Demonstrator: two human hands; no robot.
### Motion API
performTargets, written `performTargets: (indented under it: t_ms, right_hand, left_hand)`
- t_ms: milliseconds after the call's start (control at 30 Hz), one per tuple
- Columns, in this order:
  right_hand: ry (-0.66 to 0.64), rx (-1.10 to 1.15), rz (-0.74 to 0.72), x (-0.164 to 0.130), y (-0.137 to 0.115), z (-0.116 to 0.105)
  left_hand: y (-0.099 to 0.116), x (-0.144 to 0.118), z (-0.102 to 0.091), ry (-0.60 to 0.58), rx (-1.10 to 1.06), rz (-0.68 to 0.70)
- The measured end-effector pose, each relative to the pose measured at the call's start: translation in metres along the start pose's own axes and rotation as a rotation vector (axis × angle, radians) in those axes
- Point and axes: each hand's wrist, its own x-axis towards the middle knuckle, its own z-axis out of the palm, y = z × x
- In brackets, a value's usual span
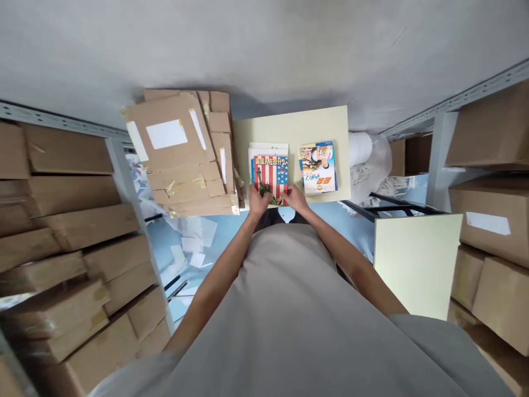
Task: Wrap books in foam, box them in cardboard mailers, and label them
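Now fingers (291, 194) hold a flat, rectangular book (271, 175) near taped cardboard (177, 157)

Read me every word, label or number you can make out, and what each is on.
"美国人在想什么": on the striped book.
Unreadable: orange and blue lettering on the cover of the right-hand book, too blurred.
Unreadable: dark print on the white book under the striped one, small and partly covered.
No legible print on the white label on the cardboard or the carton label at far right.
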Motion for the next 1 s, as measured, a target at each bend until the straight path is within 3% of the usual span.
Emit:
performTargets:
  t_ms: [200, 400, 733, 867, 1000]
  right_hand:
    - [-0.040, -0.167, 0.068, 0.011, 0.000, -0.020]
    - [-0.039, -0.098, 0.094, 0.019, 0.005, -0.023]
    - [0.034, -0.019, 0.064, 0.010, 0.006, -0.022]
    - [0.042, -0.068, 0.096, 0.007, -0.001, -0.024]
    - [0.019, -0.111, 0.084, -0.001, -0.013, -0.029]
  left_hand:
    - [0.018, 0.012, -0.005, -0.068, 0.096, -0.222]
    - [0.022, 0.018, -0.011, 0.081, 0.026, -0.110]
    - [0.032, 0.011, -0.028, 0.003, -0.265, -0.072]
    - [0.035, -0.002, -0.062, 0.058, -0.201, 0.045]
    - [0.039, -0.006, -0.121, 0.093, -0.300, 0.190]
